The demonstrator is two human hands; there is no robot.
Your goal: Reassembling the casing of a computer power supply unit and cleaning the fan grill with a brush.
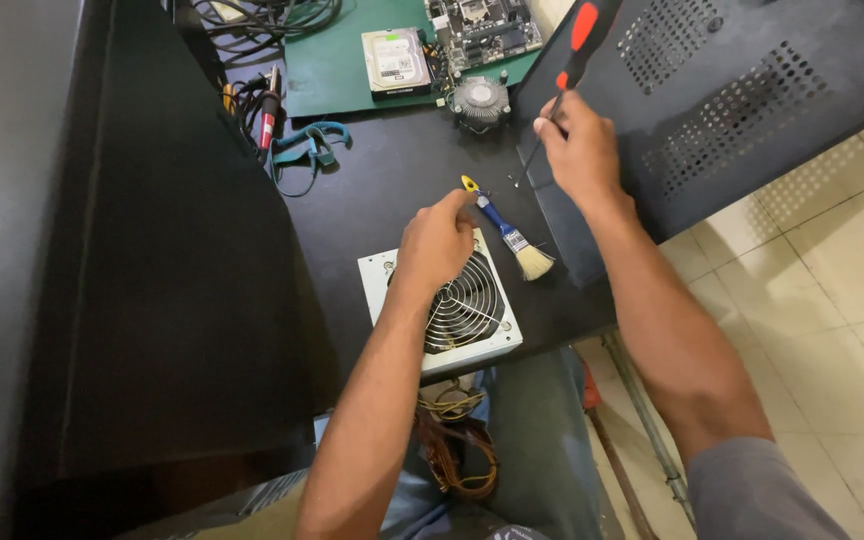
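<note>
Head camera is looking down at my work on the dark table (372,190). My right hand (577,150), just right of the frame's centre top, is gripping the thin metal shaft of a long screwdriver with a red and black handle (574,45); my fingers are curled tight around the shaft while the handle is sticking up toward the top edge and the tip is pointing down at the tabletop. My left hand (437,240) is sitting in the middle of the frame with its fingers drawn together, the tips reaching toward a small paintbrush with a blue handle, yellow end and pale bristles (508,232); I cannot tell whether they are touching it. The brush is lying slanted on the table just right of that hand. Under my left wrist, a grey metal power supply box with a round wire fan grille (457,310) is resting at the table's near edge. Behind my right hand, in the upper right, a black perforated metal case panel (742,100) is lying tilted. At the top centre, a green mat (332,60) is carrying a silver hard drive (395,60), and a round finned cooler (480,102) is sitting just below it.
</note>
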